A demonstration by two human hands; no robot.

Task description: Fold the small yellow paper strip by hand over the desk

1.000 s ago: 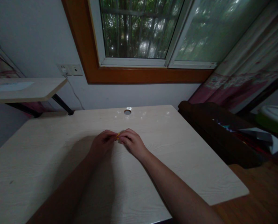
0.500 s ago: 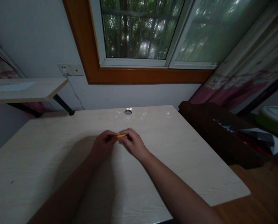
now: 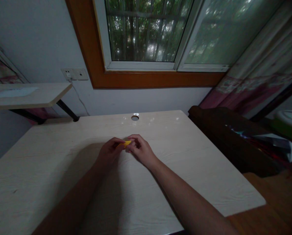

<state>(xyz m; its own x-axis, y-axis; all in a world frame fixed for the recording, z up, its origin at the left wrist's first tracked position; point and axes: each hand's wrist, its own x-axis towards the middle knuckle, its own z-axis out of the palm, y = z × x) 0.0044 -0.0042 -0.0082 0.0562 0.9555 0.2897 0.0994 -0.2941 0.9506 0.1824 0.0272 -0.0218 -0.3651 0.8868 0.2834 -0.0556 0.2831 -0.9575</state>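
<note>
Object (image 3: 127, 143), yellow — long axis approx. sideways, R end at R hand (image 3: 143, 150) (grip unclear); L hand (image 3: 108, 150) pinching.

Open counter (image 3: 200, 153) stretches to the right of the right hand (image 3: 142, 150) and ahead of both hands, where a round hole (image 3: 135, 118) sits near the far edge. Past that edge, the wall (image 3: 141, 99) blocks the way. At far left, a raised shelf (image 3: 46, 93) stands on black legs (image 3: 68, 110), leaving a low gap beneath. A small yellow piece (image 3: 127, 143) takes up the narrow space between the left hand (image 3: 108, 150) and the right. Both forearms (image 3: 182, 186) bar the near side. Shadow makes clearance under the left one hard to judge.
</note>
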